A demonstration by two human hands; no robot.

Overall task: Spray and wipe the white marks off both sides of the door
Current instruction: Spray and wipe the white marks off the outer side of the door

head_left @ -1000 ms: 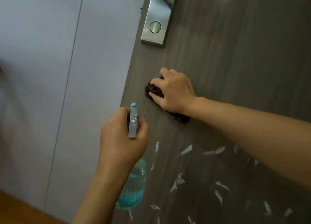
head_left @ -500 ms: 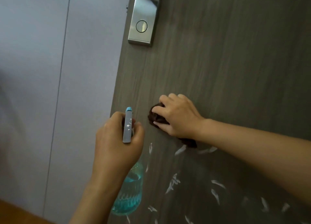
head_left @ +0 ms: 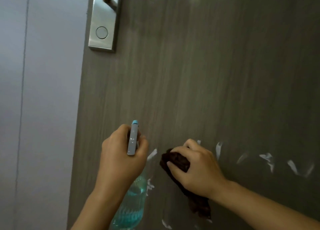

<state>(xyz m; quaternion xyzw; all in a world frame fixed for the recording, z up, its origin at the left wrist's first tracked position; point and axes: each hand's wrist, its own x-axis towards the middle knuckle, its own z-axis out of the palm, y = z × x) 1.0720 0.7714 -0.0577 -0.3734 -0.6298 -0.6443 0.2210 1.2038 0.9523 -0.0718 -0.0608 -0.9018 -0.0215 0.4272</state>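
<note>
We are gripping the spray bottle (head_left: 129,200) in our left hand (head_left: 121,158) at lower centre, its nozzle pointing up the frame along the grey door (head_left: 207,84). Our right hand (head_left: 197,167), just right of it, is clutching a dark cloth (head_left: 174,160) and pressing it against the door among the white marks (head_left: 267,158), while the metal lock plate (head_left: 103,22) is sitting at upper left

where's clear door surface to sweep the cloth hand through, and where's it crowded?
Free: the broad band of door above both hands, right of the lock plate. Crowded: marks right of the right hand and cloth; left hand with bottle close on its left.
</note>
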